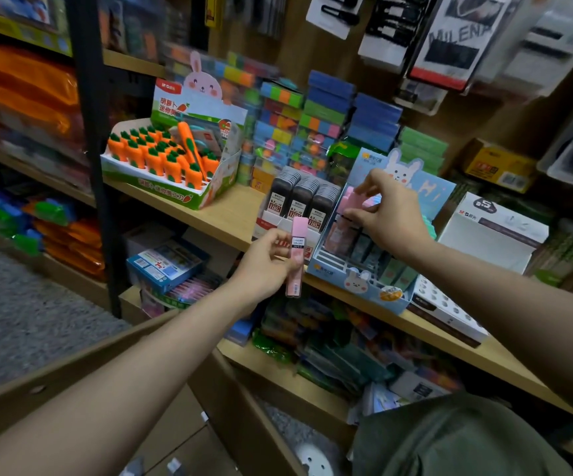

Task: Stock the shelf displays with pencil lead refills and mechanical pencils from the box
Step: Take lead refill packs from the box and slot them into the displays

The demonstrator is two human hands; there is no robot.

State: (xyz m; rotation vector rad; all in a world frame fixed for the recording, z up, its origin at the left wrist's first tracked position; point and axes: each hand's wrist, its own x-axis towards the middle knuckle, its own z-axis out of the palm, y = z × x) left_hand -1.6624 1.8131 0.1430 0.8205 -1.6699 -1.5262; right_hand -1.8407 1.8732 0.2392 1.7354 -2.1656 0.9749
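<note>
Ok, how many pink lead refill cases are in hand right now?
2: one upright in the left hand, pink refill case; one pinched by the right hand above the blue bunny display, pink case.

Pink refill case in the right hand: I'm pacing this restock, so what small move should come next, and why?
Probably lower the pink case into the blue bunny display. The right hand pinches it just above the slots, while the left hand holds another pink case ready.

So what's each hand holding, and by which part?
The left hand grips a pink lead refill case around its middle. The right hand pinches another pink case by its end, over the blue bunny display box.
</note>
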